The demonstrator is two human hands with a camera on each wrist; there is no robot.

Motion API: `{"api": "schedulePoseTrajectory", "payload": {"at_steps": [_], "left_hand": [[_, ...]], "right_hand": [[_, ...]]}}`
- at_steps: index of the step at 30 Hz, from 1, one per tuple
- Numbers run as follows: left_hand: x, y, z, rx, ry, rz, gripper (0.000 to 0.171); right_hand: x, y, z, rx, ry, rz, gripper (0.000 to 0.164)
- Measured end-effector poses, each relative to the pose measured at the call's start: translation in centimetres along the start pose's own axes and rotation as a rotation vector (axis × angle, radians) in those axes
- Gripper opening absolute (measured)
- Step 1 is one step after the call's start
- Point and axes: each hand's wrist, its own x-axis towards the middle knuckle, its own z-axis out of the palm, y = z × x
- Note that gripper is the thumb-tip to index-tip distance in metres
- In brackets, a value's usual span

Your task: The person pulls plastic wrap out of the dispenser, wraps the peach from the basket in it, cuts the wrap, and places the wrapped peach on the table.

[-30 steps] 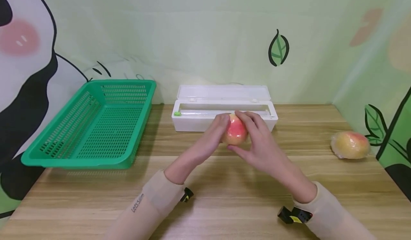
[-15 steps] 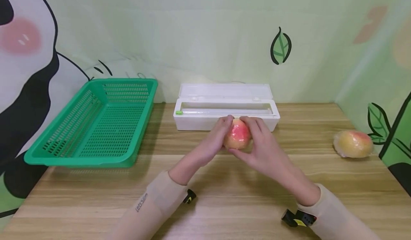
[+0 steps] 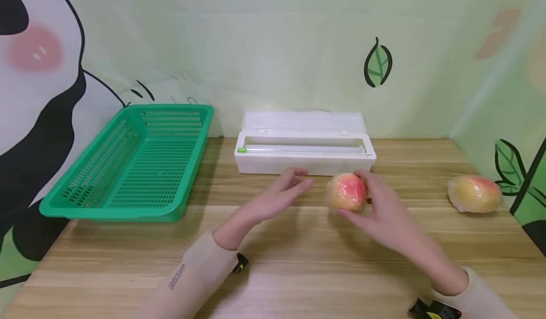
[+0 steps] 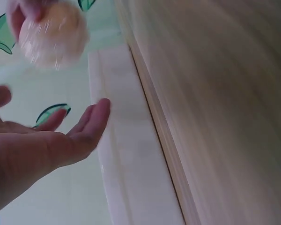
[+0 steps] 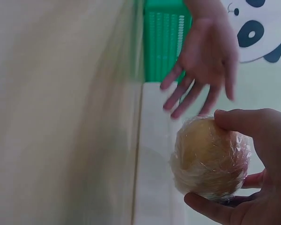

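My right hand (image 3: 386, 214) grips a round, red-and-yellow fruit (image 3: 347, 192), its thumb on the near side and fingers behind. Clear plastic film wraps the fruit, its creases plain in the right wrist view (image 5: 208, 157). My left hand (image 3: 277, 198) is off to the left of the fruit, fingers loosely extended and nothing held; the left wrist view shows its palm side (image 4: 47, 145) apart from the fruit. Behind both hands stands a white cling film dispenser (image 3: 304, 164), lid raised, with a roll inside and a green slider at its left end.
A green perforated plastic basket (image 3: 179, 186) sits at the left of the wooden table (image 3: 298, 271). Another film-wrapped fruit (image 3: 475, 194) lies near the right edge. A wall (image 3: 277, 49) with painted cartoon figures closes off the back.
Both hands were round the wrapped fruit. The left has let go and drawn a little left, while the right has carried the fruit rightward and nearer.
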Motion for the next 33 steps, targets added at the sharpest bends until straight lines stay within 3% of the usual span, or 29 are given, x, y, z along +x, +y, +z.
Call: {"api": "schedulePoseTrajectory", "payload": {"at_steps": [3,7,14,23,29,33], "left_hand": [[-0.7,-0.3,-0.5,0.165,-0.010,0.046,0.047],[-1.3,-0.9,-1.0,0.250,-0.023,0.064,0.042],[-2.5,-2.1,-2.5,0.329,0.002,0.023,0.049],[-3.4,-3.0,-4.3,0.422,0.050,-0.015,0.051],[-3.8,-3.4,-5.2,0.458,0.069,-0.019,0.049],[-4.2,-3.8,-5.9,0.458,0.081,-0.024,0.049]], "right_hand": [[-1.4,1.2,-0.9,-0.007,-0.019,0.052,0.082],[-3.8,2.8,-2.5,-0.011,-0.045,0.132,0.081],[-6.9,5.6,-5.5,-0.097,-0.047,0.255,0.083],[-9.8,8.9,-8.0,-0.228,0.055,0.351,0.076],[-11.4,11.0,-9.2,-0.330,0.043,0.553,0.096],[-11.8,12.1,-9.7,-0.281,0.074,0.680,0.100]]}}
